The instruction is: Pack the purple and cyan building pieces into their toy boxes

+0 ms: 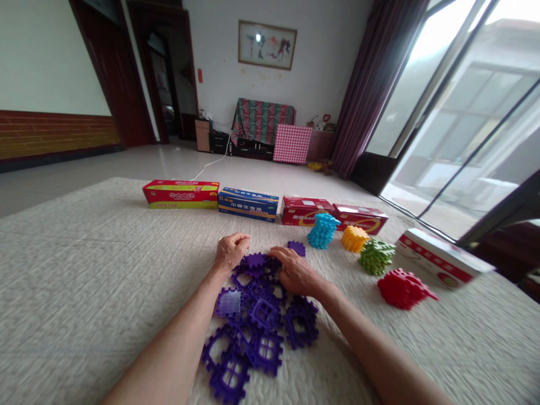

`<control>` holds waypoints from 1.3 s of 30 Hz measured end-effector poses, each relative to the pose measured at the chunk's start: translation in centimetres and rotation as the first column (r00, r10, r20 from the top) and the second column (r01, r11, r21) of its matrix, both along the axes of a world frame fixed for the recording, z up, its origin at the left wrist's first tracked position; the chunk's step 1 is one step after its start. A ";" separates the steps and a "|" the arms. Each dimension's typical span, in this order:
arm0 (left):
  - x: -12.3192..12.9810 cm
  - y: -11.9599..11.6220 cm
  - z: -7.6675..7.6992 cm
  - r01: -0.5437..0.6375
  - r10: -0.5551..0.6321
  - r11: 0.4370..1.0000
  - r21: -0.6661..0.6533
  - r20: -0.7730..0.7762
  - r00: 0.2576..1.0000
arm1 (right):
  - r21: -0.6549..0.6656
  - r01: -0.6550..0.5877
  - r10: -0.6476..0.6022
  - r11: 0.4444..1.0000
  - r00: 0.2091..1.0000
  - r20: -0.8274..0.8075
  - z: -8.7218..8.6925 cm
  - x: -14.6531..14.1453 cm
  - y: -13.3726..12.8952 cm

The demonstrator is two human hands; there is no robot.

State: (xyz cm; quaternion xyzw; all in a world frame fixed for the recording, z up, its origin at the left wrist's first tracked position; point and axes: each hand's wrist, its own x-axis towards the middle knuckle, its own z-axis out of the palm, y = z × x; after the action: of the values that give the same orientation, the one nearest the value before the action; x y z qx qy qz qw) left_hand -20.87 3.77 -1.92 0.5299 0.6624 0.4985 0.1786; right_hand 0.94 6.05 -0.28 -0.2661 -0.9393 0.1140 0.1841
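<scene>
A loose heap of purple plastic interlocking tiles (pixel 265 313) lies on the pale quilted surface; some have window-like openings and others are solid. My left hand (pixel 232 251) is closed at the heap's far left edge, beside a solid purple tile (pixel 255 260). Its curled fingers hide whatever may be in them. Across the heap's far right side reaches my right hand (pixel 295 271), palm down, its fingers stretched out and touching the purple pieces. Just beyond those fingers lies a single purple tile (pixel 297 248), apart from the heap.
To the right stand stacks of tiles: blue (pixel 323 230), yellow (pixel 355 239), green (pixel 377 256) and red (pixel 405 289). Behind, a red-yellow box (pixel 182 195), a blue box (pixel 248 205) and two red boxes (pixel 306 210) form a row. A white-red box (pixel 442 257) lies far right.
</scene>
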 end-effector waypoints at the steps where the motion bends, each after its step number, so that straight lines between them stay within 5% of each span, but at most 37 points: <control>1: 0.0 0.0 0.0 0.001 -0.001 1.000 -0.004 -0.002 1.000 | -0.003 -0.006 0.006 1.000 1.000 0.000 0.2 0.0 -0.1; 15: -0.2 0.1 -0.3 0.003 -0.004 1.000 -0.005 -0.026 1.000 | 0.049 0.293 -0.291 0.955 0.956 -0.043 -0.5 -1.8 -1.6; 26: -0.3 0.4 -0.5 0.007 -0.008 1.000 -0.017 -0.016 1.000 | -0.085 0.270 -0.274 0.959 0.961 -0.042 0.0 -1.1 -1.8; 32: -0.3 0.2 -0.3 0.008 -0.008 1.000 -0.028 -0.012 1.000 | -0.085 0.401 -0.399 0.912 0.916 0.038 0.2 -0.7 -2.3; 39: -0.2 0.2 -0.2 0.011 -0.011 1.000 -0.021 0.001 1.000 | -0.028 0.413 -0.412 0.910 0.910 0.051 0.3 -0.8 -2.7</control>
State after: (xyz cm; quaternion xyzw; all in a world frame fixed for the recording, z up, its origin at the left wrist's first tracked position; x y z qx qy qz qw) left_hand -21.06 3.92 -2.14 0.5314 0.6646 0.4907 0.1874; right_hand 0.14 3.40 0.01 -0.4643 -0.8634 0.0846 0.1782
